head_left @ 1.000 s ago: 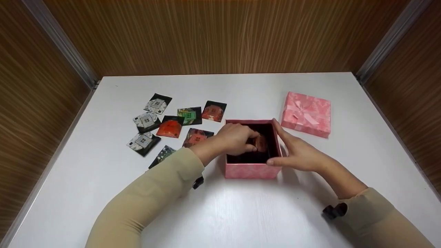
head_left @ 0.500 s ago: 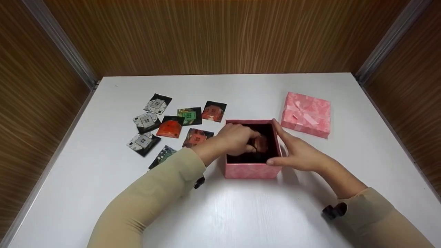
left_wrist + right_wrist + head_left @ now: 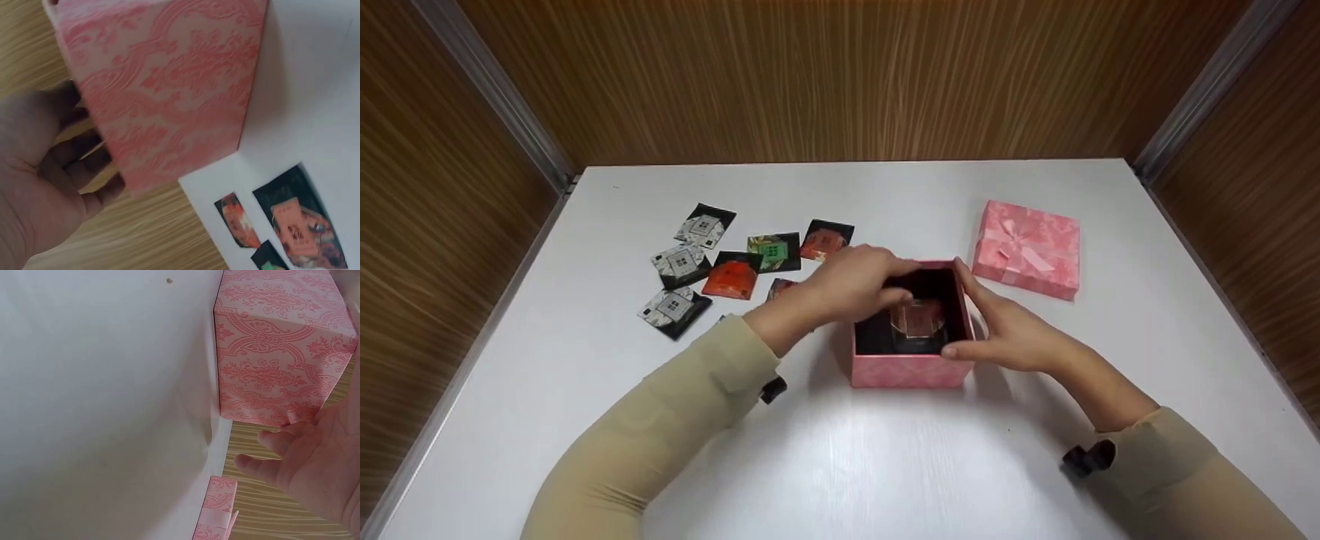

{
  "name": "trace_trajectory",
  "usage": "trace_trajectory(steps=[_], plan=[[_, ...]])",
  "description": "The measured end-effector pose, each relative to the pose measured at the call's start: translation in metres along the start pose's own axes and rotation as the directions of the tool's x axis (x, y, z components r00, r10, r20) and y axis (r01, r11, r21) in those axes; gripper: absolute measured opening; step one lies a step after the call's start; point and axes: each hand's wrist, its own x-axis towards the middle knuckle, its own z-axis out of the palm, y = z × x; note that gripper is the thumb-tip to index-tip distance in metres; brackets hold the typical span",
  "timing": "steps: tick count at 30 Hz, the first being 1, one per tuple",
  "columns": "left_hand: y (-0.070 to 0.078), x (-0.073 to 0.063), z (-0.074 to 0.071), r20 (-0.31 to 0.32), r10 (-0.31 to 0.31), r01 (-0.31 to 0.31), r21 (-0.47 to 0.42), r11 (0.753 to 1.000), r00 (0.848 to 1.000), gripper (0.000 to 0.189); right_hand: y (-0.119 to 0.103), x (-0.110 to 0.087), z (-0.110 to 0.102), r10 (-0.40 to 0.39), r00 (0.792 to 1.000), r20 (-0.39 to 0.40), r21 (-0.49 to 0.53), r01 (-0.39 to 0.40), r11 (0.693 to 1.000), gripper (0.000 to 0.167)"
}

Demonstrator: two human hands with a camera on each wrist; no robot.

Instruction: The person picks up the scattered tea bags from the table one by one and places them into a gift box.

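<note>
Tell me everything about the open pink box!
The box stands open and upright on the white table. It looks like stiff card, pink and swirly outside, dark inside, where a reddish packet shows. The right hand grips the box's right side. The left hand is over its left edge; I can't tell if they touch.

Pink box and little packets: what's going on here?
A person is working at the open pink box. Their right hand rests against its right side; the left hand is over its left side, holding nothing visible. A dark, red-labelled packet is inside. More packets lie on the white table to the left; the bow-topped lid lies to the right.
</note>
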Motion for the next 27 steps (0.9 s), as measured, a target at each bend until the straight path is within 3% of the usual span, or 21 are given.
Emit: trace_trajectory(steps=[4,7,11,15,20,27], plan=[[-0.014,-0.020,-0.021,-0.131,-0.029,0.013,-0.117,0.993,0.991,0.048,-0.002,0.001,0.000,-0.012,1.000,-0.003,0.006,0.012,1.000,0.124],[-0.030,-0.038,-0.036,-0.204,-0.105,0.050,-0.258,0.965,0.973,0.049,-0.002,0.001,0.000,-0.016,1.000,-0.006,-0.010,0.016,1.000,0.123],[-0.058,-0.064,-0.055,-0.267,-0.221,0.111,-0.371,0.922,0.938,0.050,-0.001,0.000,0.001,-0.014,1.000,-0.008,-0.013,0.014,1.000,0.123],[-0.089,-0.089,-0.067,-0.319,-0.310,0.161,-0.417,0.894,0.895,0.051,0.000,-0.001,0.000,0.003,1.000,-0.006,-0.009,-0.003,1.000,0.123],[-0.128,-0.121,-0.069,-0.335,-0.409,0.228,-0.466,0.855,0.849,0.051,0.001,-0.001,-0.001,0.006,1.000,-0.008,-0.015,-0.006,1.000,0.123],[-0.173,-0.165,-0.055,-0.271,-0.508,0.338,-0.490,0.804,0.817,0.057,0.001,-0.005,-0.001,-0.003,1.000,-0.011,-0.015,0.003,1.000,0.123]])
